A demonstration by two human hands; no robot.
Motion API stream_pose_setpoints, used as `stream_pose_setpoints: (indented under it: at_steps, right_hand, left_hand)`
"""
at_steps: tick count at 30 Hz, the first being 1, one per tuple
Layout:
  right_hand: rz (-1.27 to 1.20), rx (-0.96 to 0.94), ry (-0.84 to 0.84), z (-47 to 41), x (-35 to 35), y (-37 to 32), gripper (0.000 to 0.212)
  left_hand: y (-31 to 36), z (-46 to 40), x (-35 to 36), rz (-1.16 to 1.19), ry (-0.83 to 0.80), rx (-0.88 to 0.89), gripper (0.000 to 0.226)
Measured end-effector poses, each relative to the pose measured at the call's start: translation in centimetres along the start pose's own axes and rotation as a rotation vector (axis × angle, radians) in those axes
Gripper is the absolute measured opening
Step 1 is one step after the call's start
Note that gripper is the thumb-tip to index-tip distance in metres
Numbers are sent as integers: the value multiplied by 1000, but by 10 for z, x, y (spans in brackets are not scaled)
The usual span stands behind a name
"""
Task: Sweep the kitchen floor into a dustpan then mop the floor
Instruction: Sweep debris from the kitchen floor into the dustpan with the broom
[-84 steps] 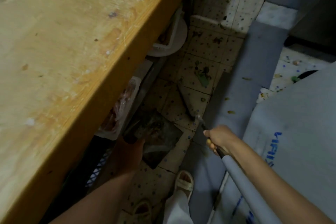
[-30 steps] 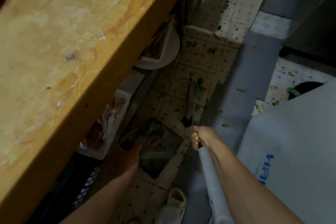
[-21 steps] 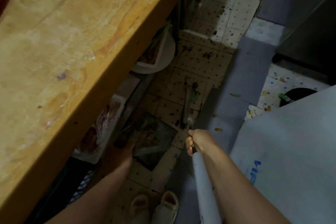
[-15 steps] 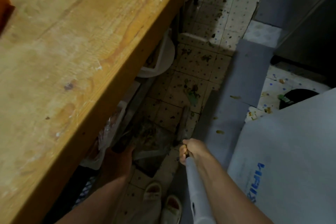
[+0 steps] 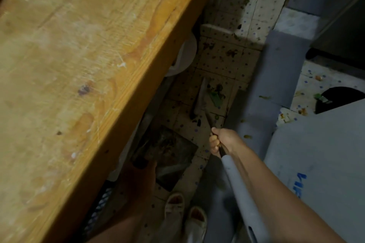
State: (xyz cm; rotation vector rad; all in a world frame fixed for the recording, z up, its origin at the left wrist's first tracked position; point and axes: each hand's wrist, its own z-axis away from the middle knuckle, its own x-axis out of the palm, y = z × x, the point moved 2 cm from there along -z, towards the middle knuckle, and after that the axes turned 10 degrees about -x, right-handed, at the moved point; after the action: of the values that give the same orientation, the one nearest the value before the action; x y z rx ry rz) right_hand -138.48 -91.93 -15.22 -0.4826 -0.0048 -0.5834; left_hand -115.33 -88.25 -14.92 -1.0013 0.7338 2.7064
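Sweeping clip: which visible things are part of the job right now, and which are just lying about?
In use: broom, gripped by the right hand; dustpan, held by the left hand; green scraps on the floor tiles.

Lying about: wooden table; white basin; grey mat.

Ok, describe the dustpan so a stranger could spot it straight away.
Start at the long wooden worktop and look down past its edge to the spotted floor tiles. The dustpan is the dark flat square lying there, held by the left hand, with debris on it, unlike the pale tiles around it.
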Motion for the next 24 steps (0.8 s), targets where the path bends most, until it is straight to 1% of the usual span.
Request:
stream_pose_setpoints:
  at_steps: [2,5,8,10,12,14,15,18,21,22,23,24]
  right_hand:
    - [11,27,-53,14,2,-5,30]
    - [-41,92,-150,30,10,-4,31]
    - [-88,156,-214,34,23,1,26]
    - [-77,180,-238,31,30,6,21]
    - [-65,234,-266,27,37,13,26]
    - [-78,296,-288,24,42,18,37]
    - [-87,317,-289,23,43,20,40]
    - [-94,361,-309,18,45,29,50]
    - [-152,409,-336,10,46,45,63]
    - [-159,416,-347,8,47,48,62]
    - [-114,401,-350,4,47,52,57]
    - [-15,369,-349,0,48,54,48]
  left_hand:
    - [-5,4,-6,8,-9,-53,76]
    - [-16,13,-18,-15,-4,-140,65]
    - [-25,17,-26,-40,15,-142,60]
    - [-30,19,-30,-45,0,-128,59]
    - [-38,20,-33,-67,-5,-114,56]
    - [-48,21,-37,-55,42,-99,47]
    - [-53,21,-38,-33,72,-115,46]
    - [-58,24,-38,-84,105,-170,52]
    - [-63,21,-36,-49,149,-232,62]
    - [-63,20,-36,-58,160,-235,65]
    - [-65,19,-37,-57,160,-248,66]
    - [-68,16,-36,-46,159,-266,67]
